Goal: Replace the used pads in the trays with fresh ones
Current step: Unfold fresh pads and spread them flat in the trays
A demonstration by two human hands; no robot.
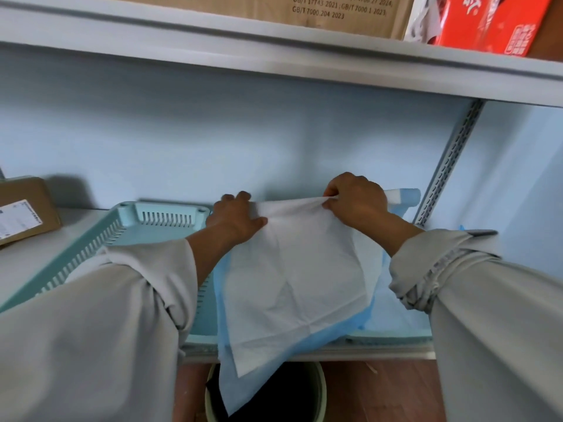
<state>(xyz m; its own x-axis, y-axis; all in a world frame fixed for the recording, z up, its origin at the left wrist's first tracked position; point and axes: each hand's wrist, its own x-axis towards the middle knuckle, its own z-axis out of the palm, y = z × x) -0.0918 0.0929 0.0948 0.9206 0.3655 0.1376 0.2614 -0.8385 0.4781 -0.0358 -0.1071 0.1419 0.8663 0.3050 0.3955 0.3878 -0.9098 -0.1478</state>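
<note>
**Both hands on the pad at the shelf**

While both arms reach into the shelf bay, the pad [292, 269] hangs stretched between the two hands, white face up, its blue backing showing along the lower edge. The left hand [236, 219] grips the pad's upper left corner, thumb on top and fingers curled behind it. The right hand [355, 201] pinches the upper right corner in a closed fist. The pad's lower end droops over the shelf's front edge, above a bin [316, 394] standing on the floor. A pale green slotted tray [128, 226] sits on the shelf just left of the pad, partly under the left sleeve. A cardboard box [24, 205] lies at far left.
</note>
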